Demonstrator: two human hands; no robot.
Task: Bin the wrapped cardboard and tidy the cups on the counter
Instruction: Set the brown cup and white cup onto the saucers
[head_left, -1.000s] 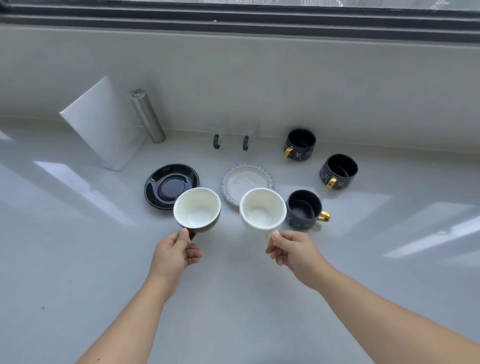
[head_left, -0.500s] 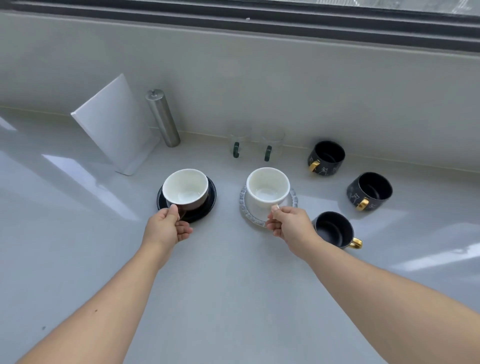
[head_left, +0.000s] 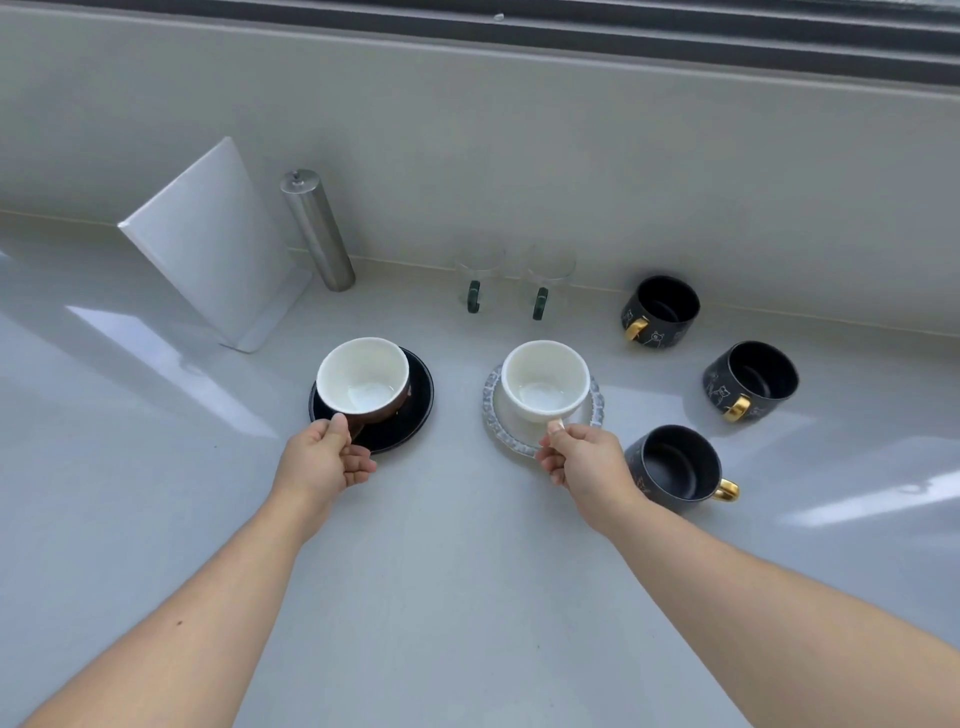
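A brown cup with a white inside (head_left: 362, 380) sits on a black saucer (head_left: 410, 415); my left hand (head_left: 324, 460) grips its handle. To its right a white cup (head_left: 545, 380) stands on a pale patterned saucer (head_left: 493, 415), and my right hand (head_left: 587, 465) pinches its handle. Three black mugs with gold handles stand at the right: one by the wall (head_left: 661, 312), one farther right (head_left: 750, 380), one just beside my right wrist (head_left: 675, 467). No wrapped cardboard is in sight.
Two clear glass cups with dark green handles (head_left: 478, 280) (head_left: 550, 283) stand against the back wall. A white folded stand (head_left: 208, 244) and a steel cylinder (head_left: 318, 228) are at the back left. The pale counter (head_left: 467, 597) stretches toward me.
Both cups were held in the air near me a second ago; they have moved forward and down onto their saucers, the brown one on the black saucer, the white one on the patterned saucer.
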